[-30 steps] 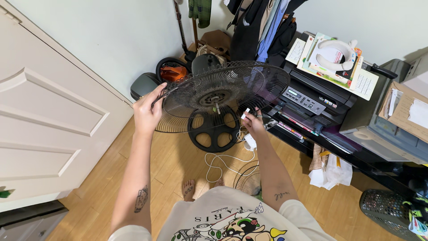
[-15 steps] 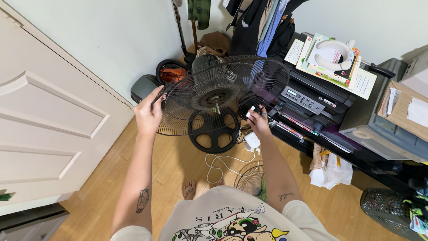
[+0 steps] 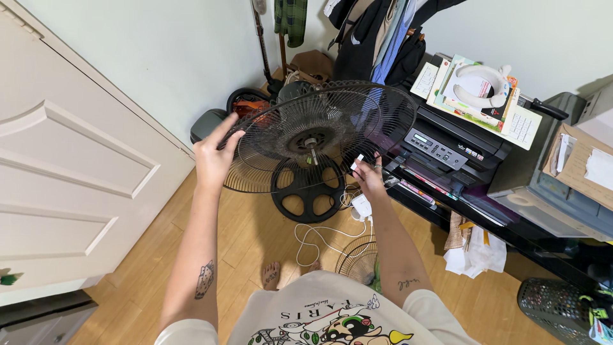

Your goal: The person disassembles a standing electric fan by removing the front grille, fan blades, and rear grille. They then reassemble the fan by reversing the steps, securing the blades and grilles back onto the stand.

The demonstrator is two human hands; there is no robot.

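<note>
On the wood-plank floor (image 3: 191, 255), beside a pale wall and a white panelled door (image 3: 70, 185), a pedestal fan is stood on a round black base (image 3: 308, 190). A white cable (image 3: 319, 233) is coiled loosely on the floor just in front of the base, and a second wire grille (image 3: 357, 259) is laid flat near it.

The fan's rear wire guard (image 3: 319, 131) is tilted back so that its open face is turned upward, with the motor hub and bare shaft (image 3: 311, 143) seen at its centre. The guard's left rim is gripped by the left hand (image 3: 214, 160) — fingers curled over the wire, thumb beneath. The right hand (image 3: 369, 177) is held at the guard's lower right rim, pinching a small white object (image 3: 359, 161) between thumb and fingertips; what the object is cannot be told.

To the right, a black printer (image 3: 447, 153) is set on a low dark shelf unit, with a stack of books and papers (image 3: 476, 96) on its lid and a white ring-shaped item on top. A cardboard box (image 3: 578, 169) holding papers is placed further right, and a black mesh basket (image 3: 555, 310) — contents partly hidden — is stood on the floor at the lower right. Dark clothing (image 3: 377, 38) is hung against the wall behind the fan.
</note>
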